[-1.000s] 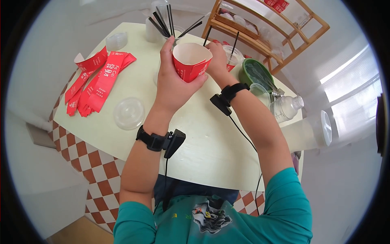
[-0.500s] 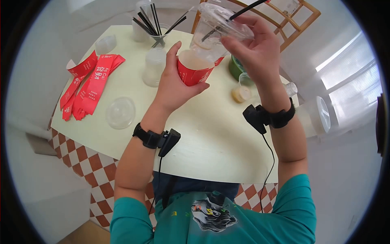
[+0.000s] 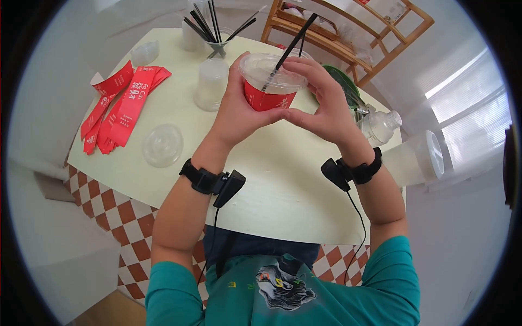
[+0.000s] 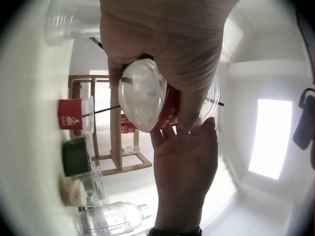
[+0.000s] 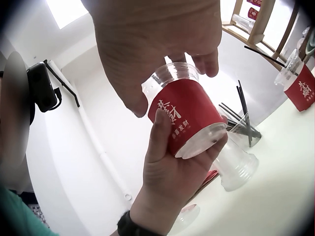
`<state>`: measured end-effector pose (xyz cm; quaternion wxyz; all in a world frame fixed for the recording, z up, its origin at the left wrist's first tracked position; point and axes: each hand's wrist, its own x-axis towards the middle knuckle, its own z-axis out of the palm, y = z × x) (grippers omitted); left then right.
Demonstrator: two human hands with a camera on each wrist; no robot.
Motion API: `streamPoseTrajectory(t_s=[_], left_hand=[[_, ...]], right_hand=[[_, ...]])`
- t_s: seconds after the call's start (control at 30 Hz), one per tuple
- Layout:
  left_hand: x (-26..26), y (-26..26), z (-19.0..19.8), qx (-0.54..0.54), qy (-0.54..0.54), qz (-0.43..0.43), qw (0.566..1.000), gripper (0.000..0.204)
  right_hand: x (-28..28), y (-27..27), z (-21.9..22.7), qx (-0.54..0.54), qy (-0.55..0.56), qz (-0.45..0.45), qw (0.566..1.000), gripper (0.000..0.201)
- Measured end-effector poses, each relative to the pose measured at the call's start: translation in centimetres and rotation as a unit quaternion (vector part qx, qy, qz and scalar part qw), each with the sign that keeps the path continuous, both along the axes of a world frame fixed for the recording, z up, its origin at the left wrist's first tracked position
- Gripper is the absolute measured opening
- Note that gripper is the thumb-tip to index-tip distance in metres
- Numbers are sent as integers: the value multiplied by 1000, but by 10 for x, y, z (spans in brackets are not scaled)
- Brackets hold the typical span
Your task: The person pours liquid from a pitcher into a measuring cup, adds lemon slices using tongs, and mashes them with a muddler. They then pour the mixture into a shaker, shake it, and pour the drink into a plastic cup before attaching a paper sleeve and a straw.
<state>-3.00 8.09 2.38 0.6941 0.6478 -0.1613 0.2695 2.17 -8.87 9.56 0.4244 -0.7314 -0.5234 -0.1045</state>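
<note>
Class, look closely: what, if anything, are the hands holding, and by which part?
A lidded plastic cup: the left hand grips its red sleeve; the right hand curls round its upper side, near the lid.

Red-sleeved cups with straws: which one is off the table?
The held cup, gripped by the left hand with the right hand at its lid; the other cup stands on the table, untouched.

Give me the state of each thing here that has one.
Held cup: lidded, gripped by left hand and right hand
Its straw: inserted through the lid
Red sleeve: wrapped around the held cup
Loose sleeves: piled on the table
Domed lid: lying on the table
Black straws: standing in a clear container
Second sleeved cup: upright, straw in
Bottle: upright
</note>
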Motion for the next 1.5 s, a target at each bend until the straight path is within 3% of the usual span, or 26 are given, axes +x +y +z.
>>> streamPoseTrajectory(t_s=[0.2,0.53,0.63,0.7,0.73,0.8,0.83,0.97,1.1,1.4,1.5], left_hand=[[-3,-1,-1,-63,40,-51,996,109],[-2,1,-2,-77,41,-87,992,110],[2,12,-3,-65,33,-63,995,110],[3,20,-2,-6,-3,73,997,103],[3,21,-2,-6,-3,74,997,103],[0,23,4,-60,-55,177,981,90],[2,25,2,-106,-81,168,977,80],[2,24,3,-126,-69,202,969,72],[-3,19,7,-22,-46,240,969,59],[-5,29,11,-10,-35,285,958,51],[-6,37,13,-75,-71,297,949,41]], right_hand=[[-15,-5,-7,-87,-163,-59,981,82],[-10,-5,-15,-55,-266,-76,960,77],[-6,-5,-19,-61,-260,-119,956,78],[0,0,-21,-65,-276,-183,941,77],[4,3,-23,-65,-277,-182,941,77],[14,11,-32,-85,-263,-215,937,74],[19,15,-37,-86,-264,-215,936,74],[38,34,-57,-163,-244,-245,924,66],[53,60,-69,-230,-242,-259,906,60],[53,72,-89,-220,-304,-245,894,67],[53,69,-86,-240,-298,-240,893,70]])
